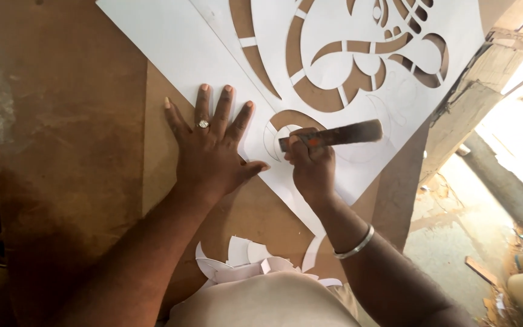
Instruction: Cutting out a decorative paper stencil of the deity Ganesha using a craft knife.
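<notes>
From the head camera I see my left hand (210,148) pressed flat, fingers spread, on the edge of the white cut-out sheet (171,48) lying on the brown board (62,121). My right hand (311,169) is closed around a dark tool (334,134), held over a curved cut near the sheet's lower edge. White offcuts (243,260) lie nearest me.

Matt white sheet (213,66), thin card or paper, smooth, cut-outs clean-edged. Brown tabletop (62,121): fibreboard-like, dull, scuffed. Tool (334,134) in right hand (312,171): dark, worn, blurred; material unclear. Glossy metal bangle (354,244); metal ring (203,124). White offcuts (243,257), matt. Rough weathered timber (473,103).
</notes>
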